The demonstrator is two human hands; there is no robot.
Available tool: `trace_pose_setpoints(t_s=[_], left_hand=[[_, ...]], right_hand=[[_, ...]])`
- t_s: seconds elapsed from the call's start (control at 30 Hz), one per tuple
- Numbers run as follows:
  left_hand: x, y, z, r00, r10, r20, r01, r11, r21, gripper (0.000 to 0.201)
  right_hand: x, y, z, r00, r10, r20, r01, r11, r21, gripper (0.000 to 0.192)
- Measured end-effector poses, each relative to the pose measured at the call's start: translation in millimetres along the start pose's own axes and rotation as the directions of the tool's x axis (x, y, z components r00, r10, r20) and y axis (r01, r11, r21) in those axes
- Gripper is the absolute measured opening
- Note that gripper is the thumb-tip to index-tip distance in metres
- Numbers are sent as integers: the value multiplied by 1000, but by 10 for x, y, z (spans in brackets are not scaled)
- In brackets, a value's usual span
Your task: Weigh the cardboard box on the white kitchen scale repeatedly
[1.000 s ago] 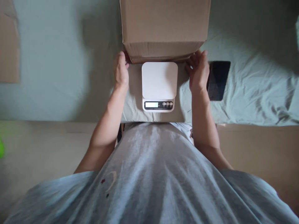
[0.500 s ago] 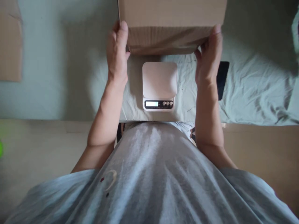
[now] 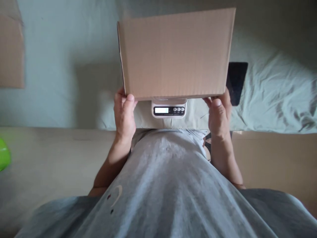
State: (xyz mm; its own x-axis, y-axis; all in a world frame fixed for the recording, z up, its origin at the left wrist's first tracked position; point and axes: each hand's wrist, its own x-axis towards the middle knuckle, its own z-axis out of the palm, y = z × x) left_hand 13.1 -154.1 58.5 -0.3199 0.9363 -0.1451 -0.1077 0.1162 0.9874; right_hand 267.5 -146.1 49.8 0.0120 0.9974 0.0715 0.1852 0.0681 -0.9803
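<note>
In the head view, the fingers of your left hand (image 3: pixel 125 115) and right hand (image 3: pixel 220 116) grip the near bottom corners of a cardboard box (image 3: pixel 176 56), one at each side. You have the box over the white digital kitchen scale (image 3: pixel 169 111), hiding most of its plate, though whether they touch you cannot tell; its lit display and buttons show on your side. A black smartphone (image 3: pixel 238 84) lies on the cloth-covered worktop (image 3: pixel 272 96) just beside your right hand.

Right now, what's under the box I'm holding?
Part of a white scale: its display and buttons show. The cardboard box covers most of the weighing plate and anything farther back; contact can't be seen.
</note>
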Motion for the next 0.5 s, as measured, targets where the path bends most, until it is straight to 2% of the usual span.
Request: trace_pose_setpoints(t_s=[0.17,0.33,0.43,0.5], left_hand=[[56,-39,-28,999,29,43,-31,998,48,47],[162,-162,-141,997,3,-72,3,996,89,56],[239,-279,-198,997,-16,-82,25,993,116,55],[284,-359,-219,996,-44,-81,53,992,111,53]], right_hand=[[24,29,-49,999,29,-30,-28,1000,12,48],[115,101,-200,991,127,-50,-128,992,-15,60],[153,194,-294,977,203,-59,-204,979,-10,62],[159,265,-335,969,246,-24,-247,969,-12,61]])
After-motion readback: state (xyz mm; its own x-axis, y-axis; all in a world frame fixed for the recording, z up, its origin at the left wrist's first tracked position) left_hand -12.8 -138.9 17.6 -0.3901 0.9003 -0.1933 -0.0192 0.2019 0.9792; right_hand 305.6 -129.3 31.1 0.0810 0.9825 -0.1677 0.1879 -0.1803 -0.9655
